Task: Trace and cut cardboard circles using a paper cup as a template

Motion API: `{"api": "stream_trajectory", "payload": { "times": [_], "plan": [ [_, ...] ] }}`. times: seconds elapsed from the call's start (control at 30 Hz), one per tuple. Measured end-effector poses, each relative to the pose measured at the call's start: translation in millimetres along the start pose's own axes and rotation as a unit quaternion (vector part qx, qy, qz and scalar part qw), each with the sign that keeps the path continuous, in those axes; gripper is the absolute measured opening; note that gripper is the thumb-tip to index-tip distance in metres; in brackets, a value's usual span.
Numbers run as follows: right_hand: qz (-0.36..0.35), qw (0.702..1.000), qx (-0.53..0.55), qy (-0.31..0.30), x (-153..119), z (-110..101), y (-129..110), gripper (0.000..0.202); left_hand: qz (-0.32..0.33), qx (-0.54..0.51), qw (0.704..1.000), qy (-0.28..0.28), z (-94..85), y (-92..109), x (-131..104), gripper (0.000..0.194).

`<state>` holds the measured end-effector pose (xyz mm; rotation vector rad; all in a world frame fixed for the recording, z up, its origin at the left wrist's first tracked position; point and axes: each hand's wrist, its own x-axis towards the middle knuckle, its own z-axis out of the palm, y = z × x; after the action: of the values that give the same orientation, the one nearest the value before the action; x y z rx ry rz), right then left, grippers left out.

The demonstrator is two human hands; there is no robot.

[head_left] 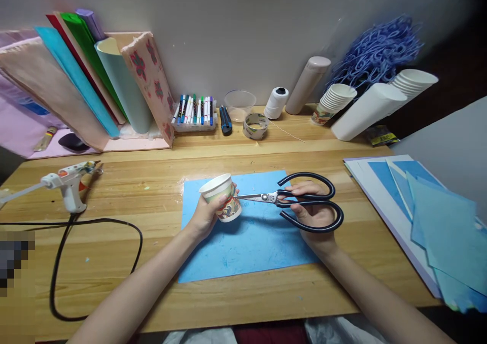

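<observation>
A printed paper cup (219, 185), pale green with a patterned lower part, is tilted in my left hand (208, 213), whose fingers wrap round its side. My right hand (312, 209) holds black-handled scissors (282, 198) by the loops. The blades point left, and their tips meet the side of the cup near my left thumb; whether they pierce it I cannot tell. Both hands are above a blue sheet (243, 255) lying on the wooden table (160, 278).
A glue gun (72, 184) with a looping black cable (140, 242) lies at left. Along the back are markers (194, 111), a box cutter (225, 121), tape (255, 126), thread (276, 103) and stacked cups (335, 103). Blue and teal sheets (449, 222) lie at right.
</observation>
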<state>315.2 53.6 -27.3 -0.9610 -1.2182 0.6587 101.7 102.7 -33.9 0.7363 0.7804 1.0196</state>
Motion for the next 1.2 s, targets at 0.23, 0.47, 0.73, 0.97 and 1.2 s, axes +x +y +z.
{"api": "stream_trajectory", "payload": {
  "times": [0.23,0.47,0.73,0.97,1.2],
  "plan": [
    [-0.014,0.999,-0.029,0.000,-7,-2,0,0.022,-0.003,0.002,1.000,-0.002,1.9,0,0,0.039],
    [0.039,0.998,0.015,0.049,-12,-2,3,0.026,0.000,0.000,1.000,-0.013,3.8,0,-1,0.042],
    [0.132,0.984,0.022,0.115,-11,10,-10,0.020,0.052,0.064,0.996,-0.023,1.5,-5,-4,0.044],
    [0.017,0.999,0.001,0.039,-7,3,-14,0.025,0.041,0.076,0.996,-0.003,1.8,-5,-3,0.046],
    [0.078,0.992,0.003,0.101,-11,9,-9,0.023,0.054,0.099,0.994,-0.011,-0.3,-7,-3,0.044]
  ]
}}
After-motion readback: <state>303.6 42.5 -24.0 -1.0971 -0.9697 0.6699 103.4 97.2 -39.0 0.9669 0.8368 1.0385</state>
